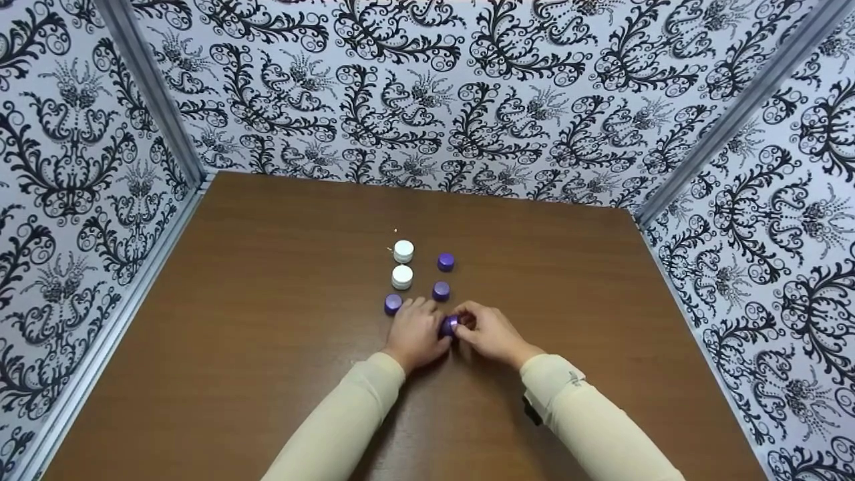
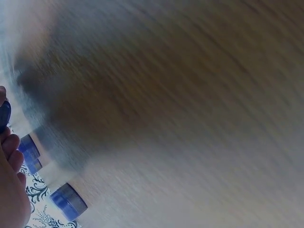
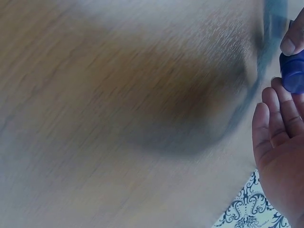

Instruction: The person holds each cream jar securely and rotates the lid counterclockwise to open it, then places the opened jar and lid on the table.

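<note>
A small purple lidded jar (image 1: pixel 449 325) is between the two hands, tipped so that its round end faces sideways. My left hand (image 1: pixel 415 334) grips it from the left, fingers curled around its side. From the right, my right hand (image 1: pixel 493 335) pinches the same jar between thumb and fingertips. The right wrist view shows the thumb over the jar (image 3: pixel 293 78), with the other fingers below. Just beyond the left hand's knuckles stands another purple jar (image 1: pixel 393 304). A third purple jar (image 1: pixel 441 290) stands a little ahead of the fingertips.
Farther back on the brown wooden table (image 1: pixel 267 280) stand one more purple jar (image 1: pixel 446 261) and two white jars, a nearer one (image 1: pixel 402 277) and a farther one (image 1: pixel 403 251). Tiny pale bits lie beside the farther white jar. Patterned walls (image 1: pixel 414 100) enclose the table's back and sides.
</note>
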`<state>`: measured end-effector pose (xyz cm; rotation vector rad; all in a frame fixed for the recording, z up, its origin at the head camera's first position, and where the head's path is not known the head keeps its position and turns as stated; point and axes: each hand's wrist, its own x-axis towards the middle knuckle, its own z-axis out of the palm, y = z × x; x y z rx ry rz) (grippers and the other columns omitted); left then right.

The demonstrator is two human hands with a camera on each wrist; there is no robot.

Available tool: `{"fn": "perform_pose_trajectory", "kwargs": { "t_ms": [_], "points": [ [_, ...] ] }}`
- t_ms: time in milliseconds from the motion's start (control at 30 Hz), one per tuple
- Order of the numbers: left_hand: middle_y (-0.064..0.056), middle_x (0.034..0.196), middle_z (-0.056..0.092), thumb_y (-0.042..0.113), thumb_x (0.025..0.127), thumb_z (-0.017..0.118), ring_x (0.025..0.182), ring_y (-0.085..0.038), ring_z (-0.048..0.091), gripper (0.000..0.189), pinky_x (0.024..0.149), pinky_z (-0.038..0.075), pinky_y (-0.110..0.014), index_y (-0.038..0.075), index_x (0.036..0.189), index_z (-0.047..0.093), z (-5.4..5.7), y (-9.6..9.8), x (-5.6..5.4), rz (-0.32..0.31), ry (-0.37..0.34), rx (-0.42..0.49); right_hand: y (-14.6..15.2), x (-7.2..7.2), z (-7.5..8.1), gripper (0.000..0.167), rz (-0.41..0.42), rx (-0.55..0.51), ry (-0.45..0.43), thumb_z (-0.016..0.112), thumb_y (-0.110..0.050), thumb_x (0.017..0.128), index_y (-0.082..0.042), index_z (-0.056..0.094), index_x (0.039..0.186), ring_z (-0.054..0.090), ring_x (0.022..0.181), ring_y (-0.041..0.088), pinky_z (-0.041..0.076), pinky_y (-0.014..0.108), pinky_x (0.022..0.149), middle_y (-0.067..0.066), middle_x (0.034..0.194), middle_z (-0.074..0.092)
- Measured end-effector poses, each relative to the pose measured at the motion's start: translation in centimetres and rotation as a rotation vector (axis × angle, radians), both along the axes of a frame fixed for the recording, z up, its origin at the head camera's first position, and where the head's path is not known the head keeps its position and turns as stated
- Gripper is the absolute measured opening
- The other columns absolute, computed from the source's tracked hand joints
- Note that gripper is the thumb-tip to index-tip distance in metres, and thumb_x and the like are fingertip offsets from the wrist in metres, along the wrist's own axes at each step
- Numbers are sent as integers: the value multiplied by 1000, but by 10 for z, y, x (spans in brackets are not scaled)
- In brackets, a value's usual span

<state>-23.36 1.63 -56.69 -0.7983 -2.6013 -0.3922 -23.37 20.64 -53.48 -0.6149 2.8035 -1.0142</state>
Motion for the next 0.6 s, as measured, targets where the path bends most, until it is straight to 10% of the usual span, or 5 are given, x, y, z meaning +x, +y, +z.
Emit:
{"fn": "perform_pose_trajectory", "kwargs": {
  "t_ms": [333, 600],
  "points": [
    [-3, 95, 64, 44, 77, 76, 89, -26, 58, 37, 80, 45, -41, 10, 90, 72, 4, 0, 3, 6, -17, -30, 2, -1, -2, 27, -43, 70, -1, 58, -36, 99, -14, 70, 109, 64, 94, 18, 50, 41, 85, -3, 102, 70],
    [-3, 95, 63, 45, 77, 76, 91, -26, 58, 39, 81, 44, -40, 10, 94, 73, 3, 0, 3, 11, -24, -49, 2, -1, -4, 17, -15, 14, -15, 65, -20, 91, -13, 68, 106, 64, 86, 14, 51, 36, 79, -5, 92, 69]
  ]
}}
